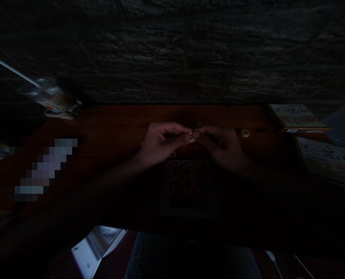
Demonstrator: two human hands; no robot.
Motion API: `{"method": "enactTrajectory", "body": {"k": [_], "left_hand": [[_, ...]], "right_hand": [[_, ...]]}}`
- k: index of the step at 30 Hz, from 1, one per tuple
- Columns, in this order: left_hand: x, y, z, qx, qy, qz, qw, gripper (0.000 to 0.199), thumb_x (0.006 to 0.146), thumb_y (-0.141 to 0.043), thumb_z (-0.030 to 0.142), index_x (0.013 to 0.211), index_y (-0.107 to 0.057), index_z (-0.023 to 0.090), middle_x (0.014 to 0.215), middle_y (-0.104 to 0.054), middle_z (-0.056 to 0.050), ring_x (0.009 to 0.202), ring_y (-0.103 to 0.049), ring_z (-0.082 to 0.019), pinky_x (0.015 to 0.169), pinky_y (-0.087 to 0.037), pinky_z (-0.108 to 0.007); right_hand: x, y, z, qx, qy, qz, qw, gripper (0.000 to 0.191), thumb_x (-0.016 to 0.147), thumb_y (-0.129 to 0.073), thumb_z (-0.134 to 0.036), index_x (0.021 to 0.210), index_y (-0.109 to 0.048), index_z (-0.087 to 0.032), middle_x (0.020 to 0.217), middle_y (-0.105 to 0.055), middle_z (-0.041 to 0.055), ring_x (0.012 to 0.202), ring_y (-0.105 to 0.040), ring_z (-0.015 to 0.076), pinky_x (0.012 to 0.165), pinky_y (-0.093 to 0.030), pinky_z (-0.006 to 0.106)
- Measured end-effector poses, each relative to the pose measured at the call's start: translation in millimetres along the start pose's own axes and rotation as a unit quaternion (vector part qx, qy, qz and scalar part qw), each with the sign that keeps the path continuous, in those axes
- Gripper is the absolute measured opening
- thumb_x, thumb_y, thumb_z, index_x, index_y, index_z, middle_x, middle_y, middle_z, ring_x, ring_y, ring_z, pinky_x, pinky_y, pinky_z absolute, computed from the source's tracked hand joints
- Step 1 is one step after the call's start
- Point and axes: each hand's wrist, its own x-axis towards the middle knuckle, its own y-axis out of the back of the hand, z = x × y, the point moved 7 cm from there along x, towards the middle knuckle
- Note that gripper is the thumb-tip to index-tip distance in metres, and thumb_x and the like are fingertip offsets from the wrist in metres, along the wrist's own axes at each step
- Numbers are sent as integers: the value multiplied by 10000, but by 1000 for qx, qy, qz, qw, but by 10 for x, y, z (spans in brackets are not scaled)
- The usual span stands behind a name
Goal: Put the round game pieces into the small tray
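Observation:
A small round Chinese chess piece point(192, 137) with a dark mark on its pale face is pinched between my hands above the wooden table. My left hand point(162, 143) grips its left side with thumb and fingertips. On the opposite side, the thumb and fingers of my right hand point(224, 145) close on the same piece. Just below, a shallow box point(189, 212) contains several round pieces point(181, 177) in rows, very dim. A loose piece with a reddish mark point(245, 133) lies to the right of my right hand. Darkness hides much of both forearms.
Two flat printed boxes point(298, 115) point(329, 157) lie at the right. A clear plastic container point(52, 97) stands at the back left, beneath a white stick. The dark block wall point(172, 58) rises behind the table point(111, 120). A white open box point(98, 248) sits below the front edge.

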Motion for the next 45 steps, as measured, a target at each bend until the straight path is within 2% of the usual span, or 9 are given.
{"method": "enactTrajectory", "body": {"k": [6,10,13,18,21,28,34,38,45], "left_hand": [[-35,-11,-2,5,46,33,998,204,860,-897,357,933,-844,173,889,-858,-71,758,-816,-188,719,-662,-275],[-40,-60,55,38,8,12,999,180,834,-892,287,957,-830,170,934,-860,-69,839,-824,-201,803,-662,-286],[-48,-78,61,38,-7,7,999,206,786,-904,233,951,-804,162,904,-850,-57,825,-815,-187,788,-649,-263],[-58,-83,59,47,-11,6,999,211,804,-918,269,959,-814,168,932,-855,-70,842,-819,-190,814,-658,-280],[-59,-57,36,18,14,15,1000,219,807,-935,308,948,-841,170,984,-865,-87,890,-834,-219,871,-679,-323],[-82,2,-62,-91,104,36,990,292,766,-973,377,977,-875,199,986,-870,-70,868,-846,-234,825,-715,-349],[-102,-14,-78,-110,124,42,985,299,775,-965,388,990,-877,201,988,-869,-72,874,-849,-244,830,-723,-366],[-123,-45,-39,-83,105,21,991,255,834,-921,380,1016,-878,205,1012,-869,-72,904,-849,-247,851,-719,-362],[-110,-101,94,-16,29,-20,999,237,825,-918,261,1034,-852,169,991,-870,-83,874,-847,-222,831,-693,-297]], "right_hand": [[-18,13,-6,2,-12,24,1000,353,955,-778,-557,874,-796,-214,768,-749,10,635,-627,144,609,-488,293],[-22,20,32,36,-49,32,998,440,872,-830,-633,791,-754,-207,690,-722,2,580,-620,139,564,-501,279],[-21,17,55,61,-63,29,996,456,826,-866,-640,784,-749,-202,713,-748,15,592,-657,146,554,-522,271],[-16,5,57,71,-56,16,996,427,845,-870,-599,798,-756,-190,686,-744,14,562,-652,136,530,-510,261],[-14,-4,31,73,-43,11,996,418,878,-848,-581,802,-749,-182,658,-726,9,556,-636,127,538,-496,259],[-24,-28,25,85,-54,7,995,328,889,-853,-515,886,-779,-195,752,-763,12,624,-678,138,586,-531,266],[-37,-6,36,72,-29,8,997,280,843,-899,-433,979,-797,-211,785,-773,-1,690,-693,148,692,-567,298],[-54,-7,69,80,-35,11,996,304,798,-939,-456,905,-796,-210,853,-806,26,742,-706,161,748,-575,318],[-54,-17,6,100,-63,15,993,356,819,-915,-523,819,-772,-197,745,-766,12,592,-658,130,554,-522,254]]}}
